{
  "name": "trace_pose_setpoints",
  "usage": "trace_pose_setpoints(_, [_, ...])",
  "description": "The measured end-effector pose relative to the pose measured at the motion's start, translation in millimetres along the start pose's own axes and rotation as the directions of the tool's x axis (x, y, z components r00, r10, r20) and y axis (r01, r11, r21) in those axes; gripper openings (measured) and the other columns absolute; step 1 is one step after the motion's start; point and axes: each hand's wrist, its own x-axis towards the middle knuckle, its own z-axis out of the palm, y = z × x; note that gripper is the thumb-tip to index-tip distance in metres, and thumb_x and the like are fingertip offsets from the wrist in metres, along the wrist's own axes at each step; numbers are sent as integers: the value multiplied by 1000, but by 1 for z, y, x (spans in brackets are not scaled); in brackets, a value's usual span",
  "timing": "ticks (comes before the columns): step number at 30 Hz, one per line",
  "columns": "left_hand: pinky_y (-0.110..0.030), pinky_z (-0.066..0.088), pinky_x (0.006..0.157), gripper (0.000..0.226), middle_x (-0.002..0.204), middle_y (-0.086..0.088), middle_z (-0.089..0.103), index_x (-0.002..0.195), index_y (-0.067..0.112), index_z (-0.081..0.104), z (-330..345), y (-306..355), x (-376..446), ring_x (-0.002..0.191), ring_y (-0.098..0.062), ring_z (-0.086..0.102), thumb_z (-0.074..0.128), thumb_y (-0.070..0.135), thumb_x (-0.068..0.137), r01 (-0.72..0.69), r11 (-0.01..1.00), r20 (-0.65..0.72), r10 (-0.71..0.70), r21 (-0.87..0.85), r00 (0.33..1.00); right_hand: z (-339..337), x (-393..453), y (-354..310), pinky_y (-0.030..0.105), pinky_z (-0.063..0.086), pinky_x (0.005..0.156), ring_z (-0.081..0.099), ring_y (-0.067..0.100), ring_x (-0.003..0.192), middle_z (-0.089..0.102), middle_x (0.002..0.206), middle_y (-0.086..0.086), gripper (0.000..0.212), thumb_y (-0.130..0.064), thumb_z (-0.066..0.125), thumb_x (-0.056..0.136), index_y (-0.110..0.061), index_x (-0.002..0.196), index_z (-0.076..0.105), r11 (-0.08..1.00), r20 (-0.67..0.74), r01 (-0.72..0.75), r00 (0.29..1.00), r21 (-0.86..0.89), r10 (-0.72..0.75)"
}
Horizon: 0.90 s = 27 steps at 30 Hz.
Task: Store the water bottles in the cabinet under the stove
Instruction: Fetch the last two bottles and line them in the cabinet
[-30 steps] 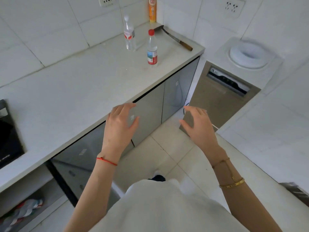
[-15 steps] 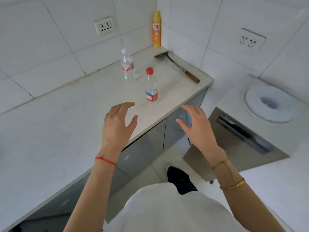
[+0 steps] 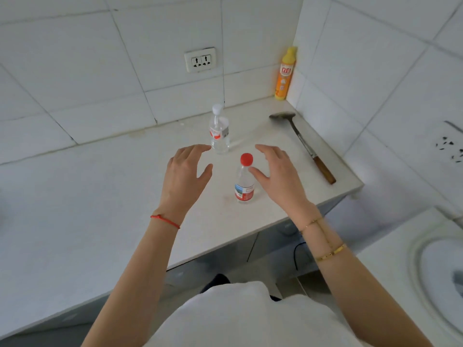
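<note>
Two clear water bottles stand upright on the white countertop (image 3: pixel 75 196). The red-capped bottle (image 3: pixel 244 182) with a red label is nearer to me; the white-capped bottle (image 3: pixel 219 132) stands behind it, close to the tiled wall. My left hand (image 3: pixel 186 175) hovers open above the counter, its fingertips just left of the white-capped bottle. My right hand (image 3: pixel 278 174) is open too, with the thumb right beside the red-capped bottle's neck; I cannot tell whether it touches. Neither hand holds anything. Grey cabinet doors (image 3: pixel 273 244) show below the counter's front edge.
An orange-yellow detergent bottle (image 3: pixel 284 75) stands in the back corner. A cleaver with a wooden handle (image 3: pixel 304 146) lies along the counter's right side. A wall socket (image 3: pixel 200 61) sits above. A white appliance (image 3: pixel 431 266) stands low on the right.
The view has swung up from the cabinets and floor to the countertop. Both hands have moved forward over the counter and now flank the two bottles.
</note>
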Motion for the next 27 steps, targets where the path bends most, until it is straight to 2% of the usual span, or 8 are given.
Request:
trace_pose_setpoints(4, [-43, 47, 96, 39, 124, -3, 65, 126, 15, 58, 11, -18, 50, 115, -28, 56, 64, 16, 88, -9, 1000, 11, 9, 14, 1000, 23, 31, -1, 32, 44, 95, 49, 23, 116, 54, 130, 5, 53, -31, 66, 88, -16, 135, 46, 1000, 51, -6, 999, -26, 8])
trace_pose_setpoints(10, [-41, 46, 95, 44, 129, -6, 61, 131, 14, 55, 34, -42, 131, 118, -31, 54, 62, 16, 87, -71, 997, 75, 69, 22, 995, 45, 56, 0, 31, 47, 86, 52, 21, 107, 56, 114, 4, 45, -29, 72, 82, -15, 122, 55, 991, 83, -120, 989, -55, 124])
trace_pose_setpoints(16, [-40, 43, 98, 50, 134, -8, 56, 135, 12, 51, 68, -66, 192, 120, -34, 50, 61, 13, 86, -122, 992, 211, 111, 44, 971, 51, 63, -3, 37, 51, 72, 58, 23, 83, 55, 98, 2, 28, -29, 73, 79, -13, 95, 57, 958, 26, -283, 958, -36, 284])
trace_pose_setpoints(20, [-41, 43, 99, 48, 136, -10, 54, 135, 12, 52, 88, -77, 215, 118, -35, 49, 61, 13, 88, -119, 990, 328, 88, 74, 940, 51, 70, -4, 32, 50, 72, 58, 22, 79, 56, 96, 3, 28, -30, 74, 79, -13, 93, 57, 947, 24, -320, 947, -37, 321])
trace_pose_setpoints(24, [-39, 43, 92, 44, 124, -13, 59, 130, 13, 54, 97, -82, 226, 115, -34, 53, 61, 10, 86, -81, 996, 384, 58, 44, 921, 53, 77, -5, 30, 51, 76, 57, 20, 83, 57, 99, 3, 29, -30, 74, 80, -12, 97, 58, 938, 36, -344, 938, -41, 345])
trace_pose_setpoints(27, [-37, 43, 84, 37, 113, -16, 61, 120, 9, 57, 97, -84, 228, 107, -35, 55, 63, 5, 83, -72, 997, 381, 61, 15, 923, 54, 81, -6, 30, 50, 77, 57, 21, 84, 57, 98, 4, 27, -26, 74, 81, -11, 97, 58, 931, 28, -365, 930, -28, 366])
